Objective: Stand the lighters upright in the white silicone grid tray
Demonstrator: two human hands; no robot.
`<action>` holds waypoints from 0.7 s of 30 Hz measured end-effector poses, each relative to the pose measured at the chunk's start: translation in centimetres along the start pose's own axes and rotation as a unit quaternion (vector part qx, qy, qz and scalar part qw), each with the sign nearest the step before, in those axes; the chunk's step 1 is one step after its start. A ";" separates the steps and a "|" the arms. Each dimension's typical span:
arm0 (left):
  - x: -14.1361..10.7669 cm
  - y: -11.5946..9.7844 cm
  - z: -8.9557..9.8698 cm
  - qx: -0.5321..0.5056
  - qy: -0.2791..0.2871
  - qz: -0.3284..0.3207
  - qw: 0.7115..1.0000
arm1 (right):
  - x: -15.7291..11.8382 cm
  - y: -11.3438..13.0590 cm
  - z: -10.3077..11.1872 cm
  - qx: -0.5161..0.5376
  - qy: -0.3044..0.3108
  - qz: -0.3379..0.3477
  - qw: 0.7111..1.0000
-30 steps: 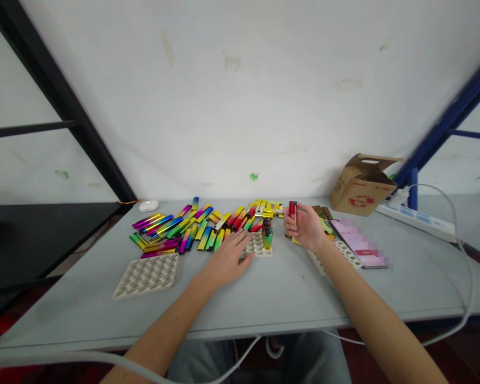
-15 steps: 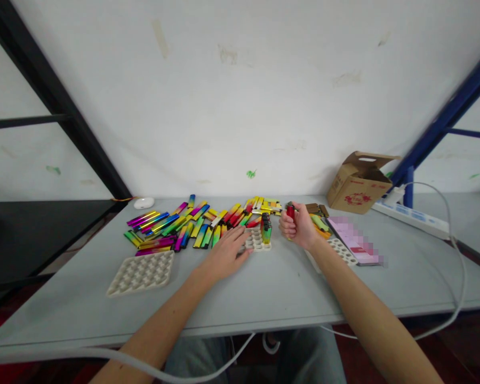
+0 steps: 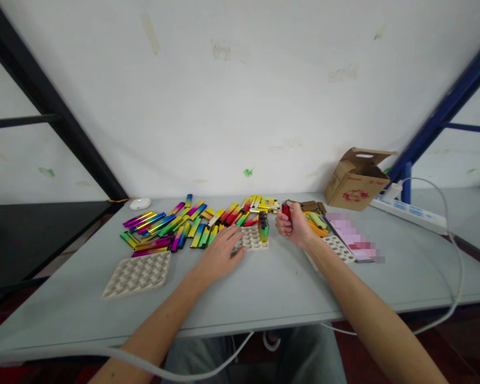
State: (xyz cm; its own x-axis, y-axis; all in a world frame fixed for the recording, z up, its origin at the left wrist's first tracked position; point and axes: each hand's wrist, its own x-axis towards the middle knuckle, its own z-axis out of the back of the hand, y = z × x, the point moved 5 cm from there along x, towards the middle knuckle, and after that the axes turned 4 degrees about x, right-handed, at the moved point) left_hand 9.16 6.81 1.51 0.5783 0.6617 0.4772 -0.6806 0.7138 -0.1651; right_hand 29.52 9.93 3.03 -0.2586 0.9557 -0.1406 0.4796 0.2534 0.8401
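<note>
My right hand [image 3: 295, 226] is closed around a red lighter [image 3: 286, 210], its top end showing above the fist and the rest hidden by the fingers. To its left, my left hand [image 3: 222, 253] lies with fingers stretched out over the left end of a white tray with holes [image 3: 251, 238]. Several lighters [image 3: 264, 229] stand upright at that tray's right end, green and yellow at the front. Behind and left of my left hand, many shiny coloured lighters [image 3: 180, 226] lie in a loose spread.
Another white tray [image 3: 138, 274] lies at the left, and a third holed tray [image 3: 338, 249] sits partly under my right forearm. Beside it are a phone [image 3: 350, 237] and yellow-orange pieces [image 3: 316, 226]. An opened carton [image 3: 356, 184] and a power strip [image 3: 410, 214] stand back right.
The whole view has shifted slightly. Both hands keep their places, with the red lighter still in the right fist and the left hand still on the tray.
</note>
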 end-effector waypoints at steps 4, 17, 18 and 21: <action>-0.1 0.1 0.0 0.002 -0.003 0.001 1.000 | 0.1 -0.2 0.1 -0.005 -0.009 0.000 1.000; -0.1 0.1 0.0 -0.005 -0.012 0.001 1.000 | 0.1 -0.8 -0.3 -0.038 -0.022 -0.024 0.999; -0.1 0.1 0.0 -0.005 -0.013 0.001 1.000 | 0.1 -0.8 -0.4 -0.038 -0.022 -0.026 0.999; -0.1 0.1 0.0 -0.002 -0.013 -0.001 1.000 | 0.0 -0.8 -0.5 -0.043 -0.019 -0.026 0.999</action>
State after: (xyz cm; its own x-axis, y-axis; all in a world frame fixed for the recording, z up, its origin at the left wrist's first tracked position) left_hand 8.99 6.82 1.44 0.5680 0.6545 0.4990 -0.6778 0.7159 -0.1676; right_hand 28.72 9.67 2.57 -0.2473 0.9474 -0.2032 0.3927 0.2898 0.8728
